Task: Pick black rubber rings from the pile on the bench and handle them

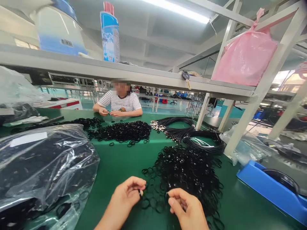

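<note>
Plastic bag (40,166) of black parts fills the lower left of the frame. Right of it, the left hand (126,196) pinches a small black ring (139,193) between thumb and forefinger. At bottom centre the right hand (185,207) has its fingertips closed on something at the near edge of the ring pile (187,172). Best to lift one ring only, free of tangles. A blue tray (271,188) sits lower right.

Both hands are low in view, around 6 o'clock. Left hand (127,195) is curled with fingertips pinched together, pointing toward 3 o'clock. Right hand (185,206) sits just beside it, fingers bent, thumb tucked in.
</note>
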The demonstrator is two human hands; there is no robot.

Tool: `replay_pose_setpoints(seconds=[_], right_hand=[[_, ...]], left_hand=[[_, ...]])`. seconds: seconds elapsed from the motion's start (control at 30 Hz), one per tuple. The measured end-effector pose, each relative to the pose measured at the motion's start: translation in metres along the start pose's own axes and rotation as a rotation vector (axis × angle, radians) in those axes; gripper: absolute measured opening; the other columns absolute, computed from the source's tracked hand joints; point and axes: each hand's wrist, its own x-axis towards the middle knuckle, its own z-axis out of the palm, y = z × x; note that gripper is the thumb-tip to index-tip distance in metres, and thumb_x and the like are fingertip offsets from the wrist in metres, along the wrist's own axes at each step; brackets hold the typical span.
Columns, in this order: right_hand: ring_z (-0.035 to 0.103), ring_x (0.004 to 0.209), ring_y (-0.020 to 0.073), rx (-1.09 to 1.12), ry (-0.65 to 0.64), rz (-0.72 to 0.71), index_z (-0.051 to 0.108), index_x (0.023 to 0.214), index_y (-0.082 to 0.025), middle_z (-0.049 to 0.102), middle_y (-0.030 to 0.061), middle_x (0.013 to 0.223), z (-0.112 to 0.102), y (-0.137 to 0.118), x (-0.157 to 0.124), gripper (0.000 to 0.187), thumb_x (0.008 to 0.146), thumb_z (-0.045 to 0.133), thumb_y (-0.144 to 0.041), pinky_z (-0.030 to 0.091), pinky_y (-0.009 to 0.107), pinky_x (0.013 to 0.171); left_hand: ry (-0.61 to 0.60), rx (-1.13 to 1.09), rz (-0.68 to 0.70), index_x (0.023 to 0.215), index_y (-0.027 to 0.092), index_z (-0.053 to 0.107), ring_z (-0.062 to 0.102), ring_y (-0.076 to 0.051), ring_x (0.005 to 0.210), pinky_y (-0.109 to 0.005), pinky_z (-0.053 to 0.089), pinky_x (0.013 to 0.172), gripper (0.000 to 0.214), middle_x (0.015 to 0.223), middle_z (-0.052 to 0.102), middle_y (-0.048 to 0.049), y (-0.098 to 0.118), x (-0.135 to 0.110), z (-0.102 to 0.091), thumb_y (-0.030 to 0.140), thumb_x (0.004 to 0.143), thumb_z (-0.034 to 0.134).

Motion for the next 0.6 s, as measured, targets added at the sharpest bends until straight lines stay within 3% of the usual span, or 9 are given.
replay_pose_setpoints(seconds=[0.13, 0.23, 0.33, 0.43, 0.53, 0.6], right_hand=[[0.066, 0.078, 0.0213, -0.325, -0.041, -0.167, 0.067, 0.102, -0.02, 0.068, 0.0077, 0.097, -0.005, -0.016, -0.007, 0.031, 0.09, 0.039, -0.023, 0.05, 0.031, 0.07], [0.062, 0.096, 0.0246, -0.54, -0.007, -0.255, 0.063, 0.112, -0.02, 0.059, 0.0104, 0.119, -0.01, -0.027, -0.013, 0.038, 0.091, 0.032, -0.014, 0.047, 0.037, 0.081], [0.061, 0.088, 0.0188, -0.576, -0.142, -0.231, 0.065, 0.098, -0.024, 0.065, 0.0024, 0.099, -0.018, -0.041, -0.019, 0.03, 0.086, 0.044, -0.006, 0.045, 0.028, 0.077], [0.061, 0.081, 0.0147, -0.604, -0.42, -0.245, 0.068, 0.088, -0.027, 0.066, -0.0046, 0.081, -0.021, -0.045, -0.025, 0.028, 0.073, 0.068, -0.004, 0.042, 0.02, 0.07], [0.062, 0.077, 0.0147, -0.742, -0.643, -0.342, 0.07, 0.077, -0.029, 0.067, -0.004, 0.079, -0.012, -0.031, -0.03, 0.018, 0.069, 0.078, -0.014, 0.037, 0.019, 0.058], [0.062, 0.069, 0.0139, -0.842, -0.636, -0.372, 0.067, 0.069, -0.026, 0.067, -0.0035, 0.075, -0.003, -0.016, -0.03, 0.012, 0.076, 0.071, -0.017, 0.031, 0.021, 0.049]], left_hand=[[-0.111, 0.064, -0.039, 0.08, 0.017, 0.068, 0.061, -0.022, 0.081, -0.033, 0.046, 0.079, 0.019, 0.083, 0.068, -0.0057, 0.008, -0.001, 0.0, 0.033, 0.073, 0.063], [-0.179, 0.148, -0.041, 0.09, 0.018, 0.072, 0.062, -0.025, 0.092, -0.038, 0.044, 0.088, 0.022, 0.093, 0.072, -0.0067, 0.011, -0.006, 0.002, 0.025, 0.075, 0.058], [-0.223, 0.21, -0.01, 0.088, 0.022, 0.073, 0.056, -0.025, 0.112, -0.038, 0.034, 0.102, 0.036, 0.112, 0.069, -0.0037, 0.016, -0.007, -0.003, 0.006, 0.066, 0.049], [-0.251, 0.253, 0.023, 0.076, 0.023, 0.071, 0.055, -0.022, 0.113, -0.036, 0.034, 0.099, 0.045, 0.11, 0.068, -0.001, 0.022, -0.006, -0.011, -0.001, 0.054, 0.04], [-0.269, 0.301, 0.055, 0.073, 0.021, 0.069, 0.057, -0.022, 0.108, -0.034, 0.038, 0.093, 0.035, 0.106, 0.067, -0.0022, 0.026, -0.007, -0.014, 0.002, 0.06, 0.043], [-0.281, 0.329, 0.06, 0.073, 0.02, 0.068, 0.059, -0.022, 0.098, -0.031, 0.042, 0.084, 0.023, 0.101, 0.067, -0.0036, 0.028, -0.011, -0.01, 0.009, 0.069, 0.048]])
